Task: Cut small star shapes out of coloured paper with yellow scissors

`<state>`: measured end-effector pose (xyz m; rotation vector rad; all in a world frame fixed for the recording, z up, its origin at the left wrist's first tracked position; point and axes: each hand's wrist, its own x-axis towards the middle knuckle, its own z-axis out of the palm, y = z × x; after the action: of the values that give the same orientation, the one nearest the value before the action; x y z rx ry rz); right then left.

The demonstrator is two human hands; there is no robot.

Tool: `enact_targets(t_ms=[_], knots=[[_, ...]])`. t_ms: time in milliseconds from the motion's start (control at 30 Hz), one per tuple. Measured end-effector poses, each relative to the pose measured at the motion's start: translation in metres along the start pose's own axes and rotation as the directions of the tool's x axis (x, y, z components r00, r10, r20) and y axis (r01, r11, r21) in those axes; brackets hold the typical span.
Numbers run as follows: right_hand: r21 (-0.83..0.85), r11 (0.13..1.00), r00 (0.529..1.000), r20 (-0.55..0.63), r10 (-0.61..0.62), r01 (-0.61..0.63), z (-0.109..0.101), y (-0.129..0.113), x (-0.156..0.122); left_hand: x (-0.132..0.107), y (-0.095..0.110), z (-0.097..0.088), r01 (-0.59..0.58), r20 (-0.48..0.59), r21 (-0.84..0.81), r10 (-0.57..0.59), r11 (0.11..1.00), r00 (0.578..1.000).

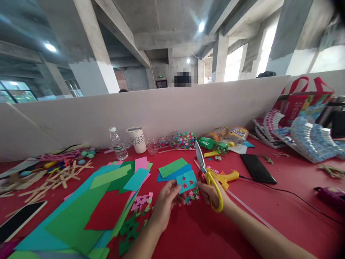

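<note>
My left hand (pixel 167 199) pinches a light blue paper piece (pixel 186 176) with several star-shaped holes. In my right hand (pixel 211 192) is a pair of scissors (pixel 199 154) with yellow and red handles, its blades pointing up and away. The right fingertips are at the paper's right edge; whether they grip it too I cannot tell. Small coloured paper stars (pixel 193 196) lie in a heap just below the paper. Left of my left hand are punched paper scraps (pixel 130 228) in green and pink. Green and blue paper strips (pixel 174 168) lie beyond the hands.
Coloured paper sheets (pixel 78 219) cover the left of the red table (pixel 183 237). A yellow glue gun (pixel 226 177) with a cord lies right of the scissors, near a black phone (pixel 257 168). Along the white partition (pixel 172 111) stand a water bottle (pixel 118 145) and a white cup (pixel 138 141).
</note>
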<state>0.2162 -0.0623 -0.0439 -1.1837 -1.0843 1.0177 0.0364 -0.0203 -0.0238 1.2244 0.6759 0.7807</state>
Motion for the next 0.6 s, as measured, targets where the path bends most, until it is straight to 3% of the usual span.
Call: enact_targets(t_ms=[133,300,433,600], knots=[[-0.069,0.997,0.999,0.013,0.037,-0.036,0.005,0.001,-0.006,0.001,-0.005,0.000,0.037,-0.020,0.019,-0.036,0.999,0.999],[-0.141,0.989,0.996,0.063,0.058,-0.049,0.012,0.000,-0.012,0.006,-0.012,-0.002,-0.016,-0.067,0.150,0.026,0.989,0.997],[-0.168,0.985,0.995,0.086,0.048,-0.033,0.010,-0.002,-0.014,0.006,-0.013,-0.002,-0.040,-0.042,0.161,0.048,0.986,0.998],[-0.185,0.983,0.999,0.021,0.027,-0.023,0.004,-0.004,-0.011,0.004,-0.011,0.000,-0.040,0.004,0.229,0.040,0.973,0.999]])
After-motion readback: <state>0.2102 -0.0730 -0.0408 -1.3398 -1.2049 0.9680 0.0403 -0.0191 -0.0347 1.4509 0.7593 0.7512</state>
